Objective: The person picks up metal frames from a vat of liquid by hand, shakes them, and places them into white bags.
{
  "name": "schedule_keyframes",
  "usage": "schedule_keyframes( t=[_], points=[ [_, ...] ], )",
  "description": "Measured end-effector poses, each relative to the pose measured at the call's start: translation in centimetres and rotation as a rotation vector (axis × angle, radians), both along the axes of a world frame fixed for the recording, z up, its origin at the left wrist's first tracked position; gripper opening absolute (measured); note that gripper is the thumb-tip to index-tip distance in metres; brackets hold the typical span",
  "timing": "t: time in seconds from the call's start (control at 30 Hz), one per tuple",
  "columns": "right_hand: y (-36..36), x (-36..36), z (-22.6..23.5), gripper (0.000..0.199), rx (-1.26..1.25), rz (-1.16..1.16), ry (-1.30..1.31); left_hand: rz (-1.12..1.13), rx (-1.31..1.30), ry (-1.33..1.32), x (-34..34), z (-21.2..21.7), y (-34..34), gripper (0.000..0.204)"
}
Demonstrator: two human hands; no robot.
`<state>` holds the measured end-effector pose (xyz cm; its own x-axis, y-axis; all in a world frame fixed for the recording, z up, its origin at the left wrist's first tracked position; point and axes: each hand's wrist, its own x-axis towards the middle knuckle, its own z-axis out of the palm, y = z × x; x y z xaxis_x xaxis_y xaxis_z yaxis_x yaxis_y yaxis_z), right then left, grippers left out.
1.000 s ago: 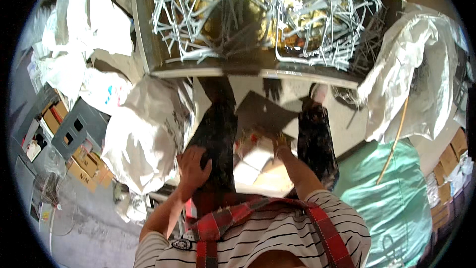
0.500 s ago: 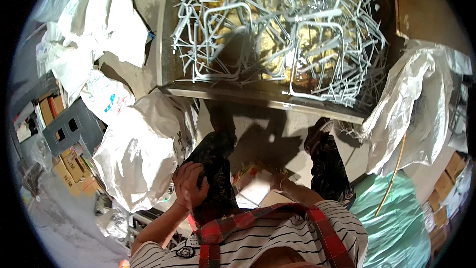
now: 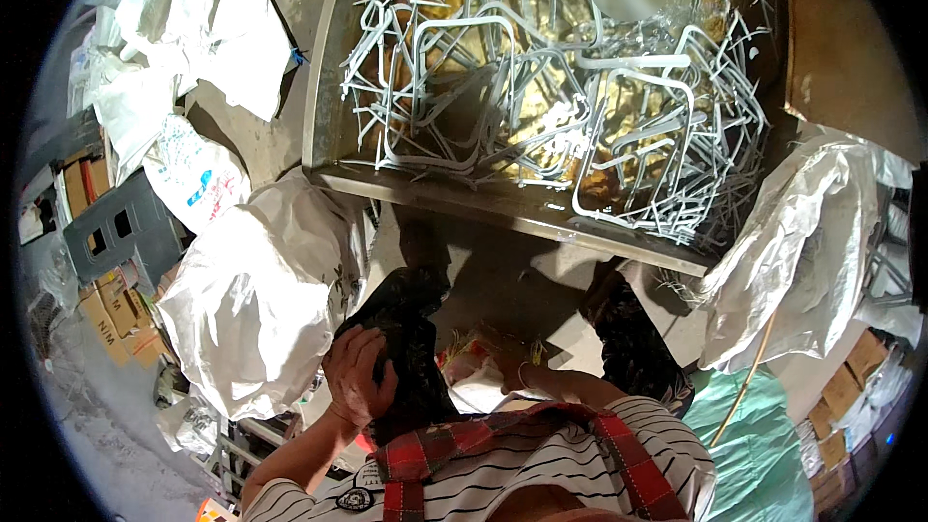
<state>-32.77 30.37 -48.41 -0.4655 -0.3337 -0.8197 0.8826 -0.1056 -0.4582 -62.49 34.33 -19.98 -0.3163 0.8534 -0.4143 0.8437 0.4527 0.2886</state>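
My left hand (image 3: 360, 372) lies on the dark trouser leg (image 3: 411, 309) at my left knee, its fingers spread over the cloth and holding nothing. My right hand (image 3: 507, 365) reaches down between my legs, with a band at the wrist. Deep shadow hides its fingers. Beside it is a white and red thing (image 3: 476, 389), perhaps a bag, with thin yellowish strands near it. In front of me stands a wide metal tray (image 3: 483, 210). A tangle of grey bent rods (image 3: 638, 61), several shaped like rounded frames, lies in it over a wet, golden-brown bottom.
White sacks (image 3: 261, 295) stand close on my left, with cardboard boxes (image 3: 121, 319) beyond. Another pale sack (image 3: 793, 242) hangs at the tray's right corner. A thin stick (image 3: 744, 382) leans over green sheeting (image 3: 759, 445). A brown panel (image 3: 851, 48) rises at the right.
The view has shifted slightly, so the tray sits lower and further right. My right hand has moved a little left and into shadow. My left hand still rests on the knee.
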Motion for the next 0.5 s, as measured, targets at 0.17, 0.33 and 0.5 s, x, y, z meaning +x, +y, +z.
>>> schedule_keyframes(
  t=[0.17, 0.33, 0.5],
  points=[
    [6.9, 1.0, 1.0, 0.058, -0.039, 0.174, 0.271, 0.093, 0.213, -0.028, 0.0, -2.5, -0.6, 0.033],
    [10.6, -3.5, -2.3, 0.058, -0.158, 0.500, 0.618, 0.134, 0.406, 0.033, 0.2, -3.4, -0.1, 0.032],
    [12.8, -4.8, -1.5, 0.058, 0.004, 0.684, 0.703, 0.178, 0.692, 0.137, 2.3, -5.1, -1.8, 0.023]
  ],
)
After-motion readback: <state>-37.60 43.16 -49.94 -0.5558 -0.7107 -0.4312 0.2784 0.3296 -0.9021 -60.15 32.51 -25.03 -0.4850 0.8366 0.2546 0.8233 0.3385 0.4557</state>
